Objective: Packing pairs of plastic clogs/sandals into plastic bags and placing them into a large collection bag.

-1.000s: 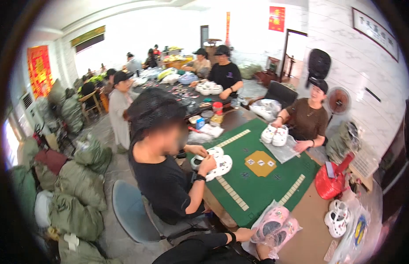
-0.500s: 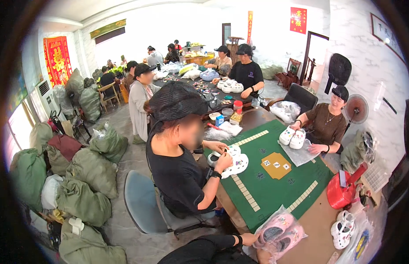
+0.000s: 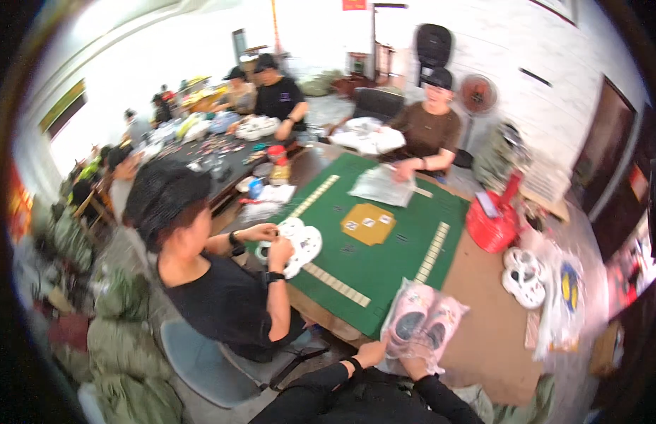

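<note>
At the near edge of the table I have a pair of pink clogs (image 3: 436, 315) in a clear plastic bag (image 3: 451, 297). My left hand (image 3: 371, 353), with a dark band at the wrist, is closed on the bag's near left edge. My right hand (image 3: 415, 365) is at the heel end of the clogs, its fingers partly hidden by the plastic and appearing to grip them. The bag lies partly over the front corner of a green table mat (image 3: 384, 275).
To my left, a seated co-worker (image 3: 215, 283) handles white clogs (image 3: 299, 244). Across the table, another person (image 3: 427, 127) touches a clear bag (image 3: 384, 185). On the right are a red bag (image 3: 492, 230), patterned white clogs (image 3: 523, 277) and a plastic package (image 3: 564, 304). Stuffed sacks (image 3: 130, 353) stand at far left.
My view has swung right, so the room shifts left. My right hand shows more clearly at the bagged pink clogs. The person across no longer holds the white clogs up over the table.
</note>
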`<state>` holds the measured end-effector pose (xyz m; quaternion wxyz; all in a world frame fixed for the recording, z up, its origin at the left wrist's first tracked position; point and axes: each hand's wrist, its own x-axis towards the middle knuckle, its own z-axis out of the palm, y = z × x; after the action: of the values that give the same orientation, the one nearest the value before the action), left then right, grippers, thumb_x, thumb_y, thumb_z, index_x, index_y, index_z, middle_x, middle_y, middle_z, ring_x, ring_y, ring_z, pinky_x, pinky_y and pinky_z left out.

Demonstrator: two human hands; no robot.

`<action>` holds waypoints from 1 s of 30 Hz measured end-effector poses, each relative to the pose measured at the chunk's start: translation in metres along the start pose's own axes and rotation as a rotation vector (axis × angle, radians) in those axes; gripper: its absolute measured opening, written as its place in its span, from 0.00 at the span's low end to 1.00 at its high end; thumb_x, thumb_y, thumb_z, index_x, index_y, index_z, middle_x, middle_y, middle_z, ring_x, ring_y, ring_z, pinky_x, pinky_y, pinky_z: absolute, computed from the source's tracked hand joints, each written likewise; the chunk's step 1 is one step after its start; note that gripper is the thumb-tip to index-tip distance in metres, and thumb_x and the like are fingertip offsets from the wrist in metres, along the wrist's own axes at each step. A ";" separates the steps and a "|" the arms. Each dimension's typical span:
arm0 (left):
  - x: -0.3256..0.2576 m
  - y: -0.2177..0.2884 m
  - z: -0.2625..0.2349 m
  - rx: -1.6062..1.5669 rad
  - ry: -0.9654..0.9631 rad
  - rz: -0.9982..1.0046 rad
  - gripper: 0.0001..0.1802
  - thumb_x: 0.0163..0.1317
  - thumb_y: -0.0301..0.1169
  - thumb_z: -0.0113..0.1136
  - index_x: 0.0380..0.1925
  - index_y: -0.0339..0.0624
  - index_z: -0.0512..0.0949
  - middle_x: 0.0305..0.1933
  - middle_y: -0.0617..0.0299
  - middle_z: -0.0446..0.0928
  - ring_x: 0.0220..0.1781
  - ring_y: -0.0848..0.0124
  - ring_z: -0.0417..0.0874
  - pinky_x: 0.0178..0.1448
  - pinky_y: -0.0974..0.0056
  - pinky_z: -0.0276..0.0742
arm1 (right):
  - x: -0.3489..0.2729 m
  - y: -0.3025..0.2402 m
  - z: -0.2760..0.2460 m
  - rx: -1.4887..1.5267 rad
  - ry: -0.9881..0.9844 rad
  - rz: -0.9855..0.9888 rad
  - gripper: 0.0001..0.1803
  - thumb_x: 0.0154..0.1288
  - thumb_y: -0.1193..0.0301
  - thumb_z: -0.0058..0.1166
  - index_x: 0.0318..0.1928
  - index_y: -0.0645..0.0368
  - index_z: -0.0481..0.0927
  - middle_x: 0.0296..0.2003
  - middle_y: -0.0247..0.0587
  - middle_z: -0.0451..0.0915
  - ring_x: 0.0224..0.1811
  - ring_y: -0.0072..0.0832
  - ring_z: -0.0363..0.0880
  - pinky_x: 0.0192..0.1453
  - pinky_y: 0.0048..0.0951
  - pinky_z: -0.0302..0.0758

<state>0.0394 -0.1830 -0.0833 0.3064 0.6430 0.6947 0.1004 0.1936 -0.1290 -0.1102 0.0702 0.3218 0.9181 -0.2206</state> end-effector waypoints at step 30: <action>0.035 0.026 0.006 0.529 0.386 0.458 0.37 0.49 0.34 0.56 0.60 0.57 0.55 0.59 0.36 0.54 0.51 0.35 0.64 0.49 0.45 0.67 | -0.048 -0.002 -0.036 -0.422 0.455 0.460 0.36 0.45 0.64 0.56 0.57 0.57 0.60 0.54 0.61 0.60 0.56 0.60 0.57 0.47 0.56 0.66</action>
<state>0.0651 -0.1469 -0.0842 -0.0364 0.8073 0.5799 0.1027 0.2302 -0.1407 -0.0644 -0.0226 0.5385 0.8392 0.0718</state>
